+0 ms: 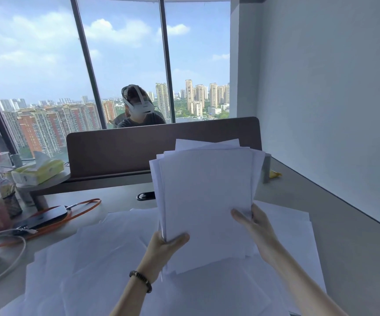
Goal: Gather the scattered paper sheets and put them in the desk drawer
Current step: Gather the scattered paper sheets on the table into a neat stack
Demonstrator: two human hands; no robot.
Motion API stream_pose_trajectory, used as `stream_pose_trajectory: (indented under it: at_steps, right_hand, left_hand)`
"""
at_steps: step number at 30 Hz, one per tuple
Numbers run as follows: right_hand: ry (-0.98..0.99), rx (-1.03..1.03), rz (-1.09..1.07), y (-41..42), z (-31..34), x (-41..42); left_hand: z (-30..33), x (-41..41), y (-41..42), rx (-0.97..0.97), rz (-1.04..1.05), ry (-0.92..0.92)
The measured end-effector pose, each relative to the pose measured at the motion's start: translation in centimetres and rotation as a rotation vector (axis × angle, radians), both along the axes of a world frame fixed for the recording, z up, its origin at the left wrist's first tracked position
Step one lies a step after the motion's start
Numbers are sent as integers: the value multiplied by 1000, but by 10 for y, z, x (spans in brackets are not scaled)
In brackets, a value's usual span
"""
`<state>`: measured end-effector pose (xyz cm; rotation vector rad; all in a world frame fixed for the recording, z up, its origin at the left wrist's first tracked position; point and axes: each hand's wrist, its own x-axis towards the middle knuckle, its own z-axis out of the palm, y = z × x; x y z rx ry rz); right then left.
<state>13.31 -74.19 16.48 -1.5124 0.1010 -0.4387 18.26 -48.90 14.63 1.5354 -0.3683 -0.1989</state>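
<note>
The left hand (pixel 165 244) pinches the lower left corner of a stack of paper sheets (pixel 207 192), thumb on the front face. The right hand (pixel 252 222) grips the stack's right edge, thumb in front; its fingers behind are hidden, probably curled. The stack is held upright above the table (pixel 355 258). Loose sheets (pixel 106 254) lie overlapped along the table's near edge. A phone (pixel 45 216) lies toward the left edge.

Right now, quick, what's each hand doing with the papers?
Left hand: grips the bottom corner of the raised paper stack.
Right hand: holds the stack's right edge, thumb in front.
</note>
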Motion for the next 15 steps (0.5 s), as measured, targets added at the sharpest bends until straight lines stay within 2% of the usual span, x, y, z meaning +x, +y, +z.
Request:
stream_pose_trajectory:
  at_steps: [3, 9, 15]
  right_hand:
    - [3, -23, -63, 1, 3, 3]
    - [-93, 5, -69, -3, 27, -2]
    - [-145, 46, -71, -16, 32, -10]
  left_hand:
    - [8, 0, -1, -22, 37, 22]
    - [36, -2, -5, -218, 28, 61]
    - [44, 2, 8, -96, -60, -116]
